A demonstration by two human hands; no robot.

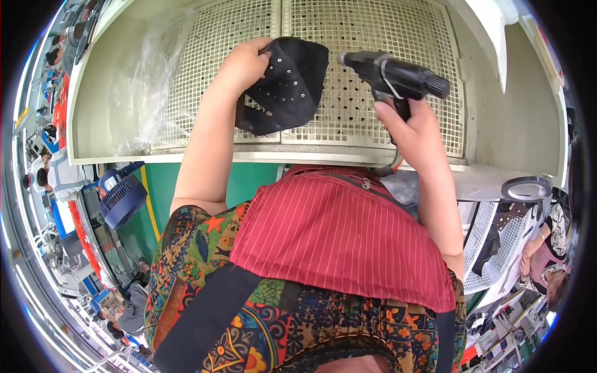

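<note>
My left hand pinches the upper left edge of a black cap dotted with small shiny studs. The cap hangs over the grid-patterned surface of a pale work trough. Its curved brim or band shows at the lower left. Wrapped round the handle of a black pistol-shaped blow gun, my right hand is to the right of the cap. The gun's nozzle points left at the cap, with a gap between them. A hose runs down from the handle past the trough's front edge.
Clear plastic film lies along the trough's left side. A black ring-shaped roll rests at the front right, above white plastic baskets holding dark pieces. A blue fan stands at left. Other people sit at both sides.
</note>
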